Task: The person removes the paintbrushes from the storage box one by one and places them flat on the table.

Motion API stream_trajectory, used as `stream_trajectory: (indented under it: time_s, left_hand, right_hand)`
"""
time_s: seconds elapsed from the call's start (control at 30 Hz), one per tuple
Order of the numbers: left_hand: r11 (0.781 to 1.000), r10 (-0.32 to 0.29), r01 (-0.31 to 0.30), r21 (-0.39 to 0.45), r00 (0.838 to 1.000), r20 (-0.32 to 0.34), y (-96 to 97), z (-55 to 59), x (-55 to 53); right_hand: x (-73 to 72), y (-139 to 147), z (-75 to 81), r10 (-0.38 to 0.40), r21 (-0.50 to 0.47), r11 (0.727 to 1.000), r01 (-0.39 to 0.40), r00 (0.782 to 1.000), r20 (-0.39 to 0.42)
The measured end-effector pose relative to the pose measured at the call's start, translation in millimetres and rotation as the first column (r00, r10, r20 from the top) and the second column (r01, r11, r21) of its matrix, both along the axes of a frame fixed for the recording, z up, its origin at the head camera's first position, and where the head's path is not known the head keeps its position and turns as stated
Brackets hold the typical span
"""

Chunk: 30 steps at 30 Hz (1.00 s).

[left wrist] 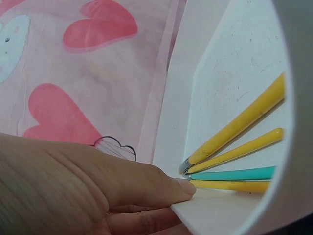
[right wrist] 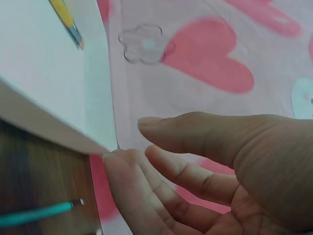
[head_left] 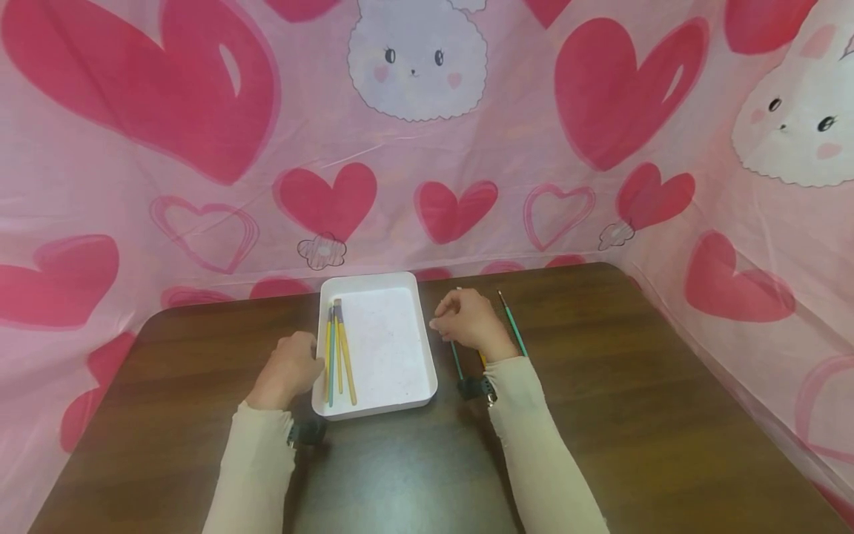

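A shallow white tray (head_left: 390, 341) lies on the table between the two hands. Along its left side rest several paintbrushes, yellow ones (head_left: 348, 363) and a teal one (left wrist: 234, 174). My left hand (head_left: 287, 369) grips the tray's left wall, its thumb (left wrist: 151, 186) over the inner side by the brush tips and the other fingers outside. Just off the tray's right edge is my right hand (head_left: 469, 320), fingers loosely bent and apart, nothing between thumb and fingertips. Under and beside that hand lie a teal paintbrush (head_left: 457, 361) and a yellow handle (head_left: 483, 360), partly hidden by the wrist.
Right of the right wrist lies another teal paintbrush (head_left: 512, 323). The brown wooden table (head_left: 373, 475) ends at a pink cloth (head_left: 400, 148) printed with hearts and rabbits, which stands behind it and at both sides. Each wrist wears a dark strapped device (head_left: 475, 387).
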<state>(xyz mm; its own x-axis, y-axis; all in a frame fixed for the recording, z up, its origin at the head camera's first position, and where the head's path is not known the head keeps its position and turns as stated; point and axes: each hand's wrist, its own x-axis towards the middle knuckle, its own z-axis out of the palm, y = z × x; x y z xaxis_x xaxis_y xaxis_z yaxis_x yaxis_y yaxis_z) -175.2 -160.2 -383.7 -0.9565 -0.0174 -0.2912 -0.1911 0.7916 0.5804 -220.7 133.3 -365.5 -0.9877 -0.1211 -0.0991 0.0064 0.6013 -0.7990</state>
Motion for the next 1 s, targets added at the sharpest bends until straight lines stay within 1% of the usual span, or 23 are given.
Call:
stream_trajectory:
  time_s: [0.13, 0.27, 0.43, 0.67, 0.83, 1.0]
  left_hand:
    - [1.0, 0.003, -0.003, -0.001, 1.0, 0.001, 0.1, -0.1, -0.2]
    - [1.0, 0.003, -0.003, -0.008, 1.0, 0.004, 0.1, -0.2, -0.3]
    - [1.0, 0.013, -0.013, -0.001, 1.0, 0.007, 0.5, 0.1, 0.2]
    - [1.0, 0.008, -0.008, -0.005, 1.0, -0.007, 0.7, -0.6, 0.3]
    - [1.0, 0.009, -0.009, 0.0, 1.0, -0.009, 0.5, -0.7, 0.4]
    - [1.0, 0.008, -0.008, 0.007, 1.0, -0.002, 0.1, 0.0, 0.1]
  right_hand:
    - [5.0, -17, -0.4, -0.008, 0.004, 1.0, 0.008, 1.0, -0.014]
    - [9.2, -32, -1.0, -0.024, 0.034, 0.999, 0.024, 1.0, -0.013]
    - [13.5, -49, -4.5, -0.019, 0.066, 0.998, 0.019, 1.0, -0.002]
    - [23.1, -74, -10.0, 0.021, 0.058, 0.998, -0.024, 0.999, 0.045]
    - [28.7, -92, -17.1, 0.041, 0.074, 0.996, -0.044, 0.998, 0.04]
    - [31.4, -103, -24.2, 0.057, 0.092, 0.994, -0.058, 0.998, 0.014]
